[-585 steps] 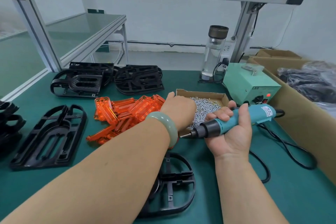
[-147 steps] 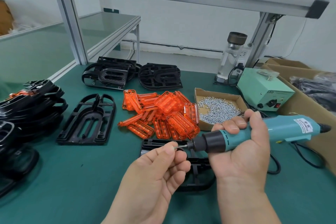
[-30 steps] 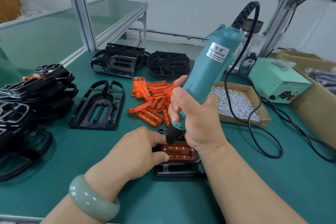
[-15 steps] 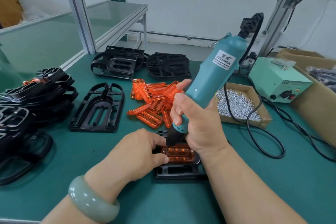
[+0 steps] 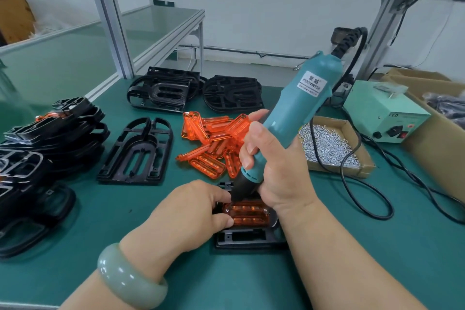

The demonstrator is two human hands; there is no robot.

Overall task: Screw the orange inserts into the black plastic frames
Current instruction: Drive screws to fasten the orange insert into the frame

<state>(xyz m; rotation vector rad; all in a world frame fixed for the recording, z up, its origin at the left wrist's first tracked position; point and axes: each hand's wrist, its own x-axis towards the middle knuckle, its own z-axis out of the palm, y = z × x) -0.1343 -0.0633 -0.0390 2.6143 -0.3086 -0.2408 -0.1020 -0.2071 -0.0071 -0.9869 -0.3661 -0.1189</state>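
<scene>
A black plastic frame (image 5: 247,238) lies on the green mat in front of me with an orange insert (image 5: 247,214) seated in it. Two screw heads show on the insert. My left hand (image 5: 191,216) rests on the frame's left side, its thumb pressing the insert's left edge. My right hand (image 5: 274,166) grips a teal electric screwdriver (image 5: 297,113), held nearly upright with its black tip down at the insert's upper left edge. The bit itself is hidden behind my fingers.
A pile of loose orange inserts (image 5: 214,141) lies beyond the frame. A cardboard tray of screws (image 5: 329,146) sits to the right, next to a green power box (image 5: 385,113). Empty black frames (image 5: 137,153) lie to the left, stacked ones (image 5: 47,141) at the far left. The screwdriver's cable (image 5: 364,199) loops right.
The screwdriver has tilted slightly more to the right and stays on the insert's upper left edge. My left hand keeps its hold on the frame.
</scene>
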